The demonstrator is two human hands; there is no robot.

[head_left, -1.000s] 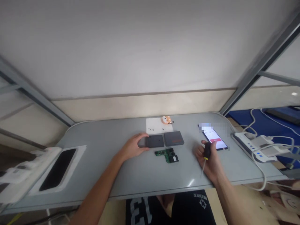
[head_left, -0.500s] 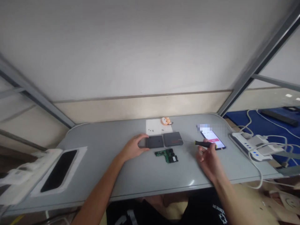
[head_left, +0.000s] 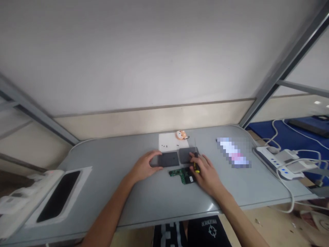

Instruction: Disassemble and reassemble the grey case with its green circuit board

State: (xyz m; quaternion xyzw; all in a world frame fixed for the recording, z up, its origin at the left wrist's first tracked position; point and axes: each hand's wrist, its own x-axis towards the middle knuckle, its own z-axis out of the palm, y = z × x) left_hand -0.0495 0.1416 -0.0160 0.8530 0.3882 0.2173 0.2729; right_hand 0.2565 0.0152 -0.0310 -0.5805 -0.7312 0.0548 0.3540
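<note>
My left hand (head_left: 145, 167) grips the left end of a flat dark grey case part (head_left: 168, 159), thumb and fingers on opposite edges. A black and yellow screwdriver (head_left: 196, 165) is held in my right hand (head_left: 205, 172), its thin shaft pointing up and away. The fingers of that hand lie at a second dark grey case part (head_left: 184, 155), just right of the first. In front of both parts lies a green circuit board (head_left: 183, 174) with black components, its right end next to my right hand. Several tiny dark screws rest on a white sheet (head_left: 168, 139) behind.
An orange and white animal-shaped trinket (head_left: 180, 135) sits on the sheet. A lit phone (head_left: 232, 152) lies at the right, beside a white power strip (head_left: 279, 163) with cables. At the left, a black phone-like slab (head_left: 61, 195) rests on white material. Metal posts flank the desk (head_left: 108, 151).
My right hand has moved left with the screwdriver, from near the lit phone to the right case part. The screwdriver now points away from me. My left hand keeps its hold.
</note>
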